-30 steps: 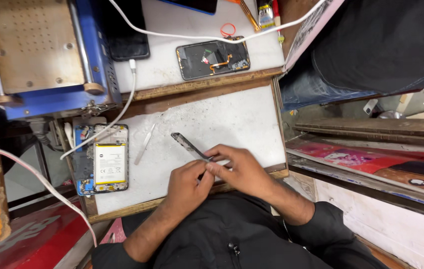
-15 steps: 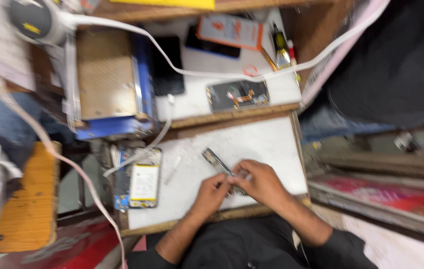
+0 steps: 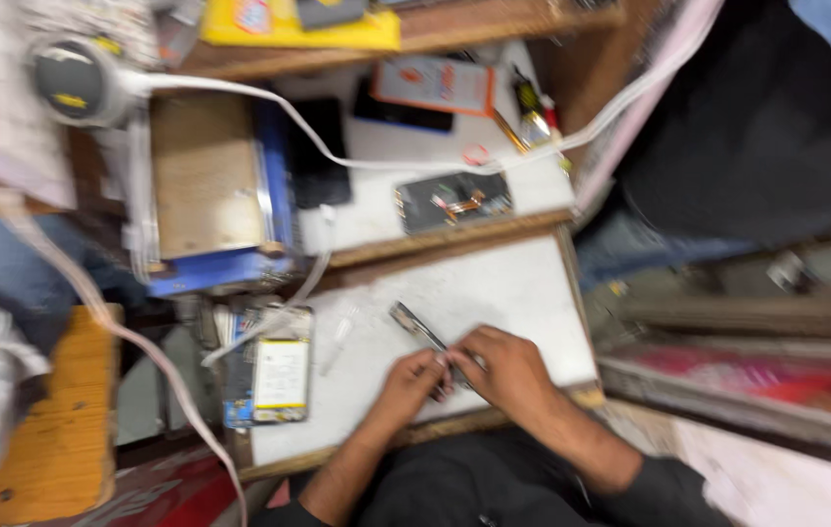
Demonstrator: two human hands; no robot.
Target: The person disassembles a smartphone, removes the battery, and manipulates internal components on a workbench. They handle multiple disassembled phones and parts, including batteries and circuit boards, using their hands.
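White surface [image 3: 494, 283] carries a thin dark phone part [image 3: 417, 330]; left hand [image 3: 414, 381] and right hand [image 3: 503, 371] both pinch its near end, fingers closed around it.

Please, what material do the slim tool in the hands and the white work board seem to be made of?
Slim tool: probably metal, grey with a dull sheen, though blur hides detail. White work board: seemingly a matte, scuffed white sheet with a wooden edge, brown along its border. Both hands meet at the tool.

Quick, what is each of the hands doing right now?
Left hand: fingers closed on the near end of the thin dark tool.
Right hand: curled over the same tool; exact grip blurred.
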